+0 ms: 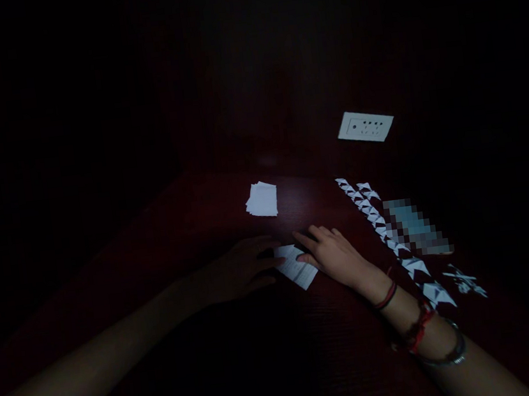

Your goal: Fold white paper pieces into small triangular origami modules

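Observation:
A small sheet of paper (301,272) with faint print lies on the dark red table in front of me. My left hand (247,267), in deep shadow, reaches its left edge with the fingers stretched out and apart; one fingertip overlaps the sheet. On the other side, my right hand (334,254) has its thumb at the paper's right edge and its fingers spread above the far corner. Neither hand grips the sheet. Beyond them sits a loose stack of white paper pieces (263,199).
Folded white paper pieces (371,214) run in a long row on the right, with a couple beside it. Further right are a blurred-out bluish object (417,225) and a tangled white cable-like thing (465,281). A white socket plate (366,126) is on the wall.

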### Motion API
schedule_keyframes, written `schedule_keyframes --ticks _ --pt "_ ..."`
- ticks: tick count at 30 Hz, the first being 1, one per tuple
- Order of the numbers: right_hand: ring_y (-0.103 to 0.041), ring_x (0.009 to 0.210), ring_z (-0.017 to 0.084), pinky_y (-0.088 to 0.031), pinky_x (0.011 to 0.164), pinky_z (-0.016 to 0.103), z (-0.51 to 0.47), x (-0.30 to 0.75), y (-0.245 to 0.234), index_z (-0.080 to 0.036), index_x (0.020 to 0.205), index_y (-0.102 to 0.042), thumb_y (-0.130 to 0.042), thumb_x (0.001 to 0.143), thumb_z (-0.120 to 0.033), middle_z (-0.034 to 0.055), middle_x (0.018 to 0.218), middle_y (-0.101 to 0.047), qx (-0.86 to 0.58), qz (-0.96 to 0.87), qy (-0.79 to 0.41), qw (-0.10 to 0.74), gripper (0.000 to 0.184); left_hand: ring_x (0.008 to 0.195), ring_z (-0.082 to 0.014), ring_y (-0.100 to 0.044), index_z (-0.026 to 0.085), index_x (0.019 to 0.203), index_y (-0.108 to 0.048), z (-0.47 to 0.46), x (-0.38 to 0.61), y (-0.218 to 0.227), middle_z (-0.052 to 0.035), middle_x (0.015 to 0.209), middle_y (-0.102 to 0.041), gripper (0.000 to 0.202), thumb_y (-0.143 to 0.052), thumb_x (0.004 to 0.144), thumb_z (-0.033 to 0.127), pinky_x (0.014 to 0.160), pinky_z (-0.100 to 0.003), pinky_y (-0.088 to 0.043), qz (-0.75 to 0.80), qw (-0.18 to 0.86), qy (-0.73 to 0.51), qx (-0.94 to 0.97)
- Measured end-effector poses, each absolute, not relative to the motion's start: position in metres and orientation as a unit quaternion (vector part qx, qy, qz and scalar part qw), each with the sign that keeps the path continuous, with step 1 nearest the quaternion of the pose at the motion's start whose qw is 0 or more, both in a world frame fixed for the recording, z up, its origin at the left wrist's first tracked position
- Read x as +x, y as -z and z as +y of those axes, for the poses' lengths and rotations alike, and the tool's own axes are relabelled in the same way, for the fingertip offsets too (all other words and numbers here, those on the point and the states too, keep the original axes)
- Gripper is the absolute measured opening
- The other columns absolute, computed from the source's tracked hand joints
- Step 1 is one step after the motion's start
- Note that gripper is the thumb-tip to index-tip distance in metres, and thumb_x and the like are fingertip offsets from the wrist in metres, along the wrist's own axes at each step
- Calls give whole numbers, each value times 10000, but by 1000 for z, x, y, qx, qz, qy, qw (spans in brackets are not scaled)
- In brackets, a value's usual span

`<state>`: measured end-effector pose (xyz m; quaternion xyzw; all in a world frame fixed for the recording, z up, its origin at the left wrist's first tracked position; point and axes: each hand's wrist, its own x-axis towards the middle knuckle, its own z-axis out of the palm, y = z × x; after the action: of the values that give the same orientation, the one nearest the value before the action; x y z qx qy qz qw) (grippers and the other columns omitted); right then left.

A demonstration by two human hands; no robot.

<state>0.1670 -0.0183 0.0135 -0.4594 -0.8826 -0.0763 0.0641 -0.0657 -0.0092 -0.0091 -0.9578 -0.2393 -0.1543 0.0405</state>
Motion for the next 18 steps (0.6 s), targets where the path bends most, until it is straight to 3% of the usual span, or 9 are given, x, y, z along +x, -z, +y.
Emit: schedule_keyframes --ticks 6,13,18 --pt "-480 925 223 -382 804 361 -14 169 -8 -177 1065 -534 -352 850 -443 100 975 -508 -494 -862 46 100 387 1145 -220 -375 283 1215 -430 -10 -67 12 -73 1193 -464 377 -428 859 407 999 -487 -108 -245 67 124 -959" --pt "-506 786 156 -403 727 279 -3 175 4 -165 867 -531 -522 775 -371 49 844 -502 -489 -844 -99 198 226 956 -211 -467 285 1178 -482 -8 -65 10 -70 991 -521 354 -446 849 411 865 -395 -332 -236 58 139 -960" --pt "-493 694 129 -388 647 243 -4 170 1 -167 771 -493 -560 717 -191 10 750 -522 -471 -828 -145 269 90 1046 -245 -425 241 1166 -502 -12 -64 8 -110 1167 -448 371 -458 841 416 862 -375 -347 -232 57 159 -958"
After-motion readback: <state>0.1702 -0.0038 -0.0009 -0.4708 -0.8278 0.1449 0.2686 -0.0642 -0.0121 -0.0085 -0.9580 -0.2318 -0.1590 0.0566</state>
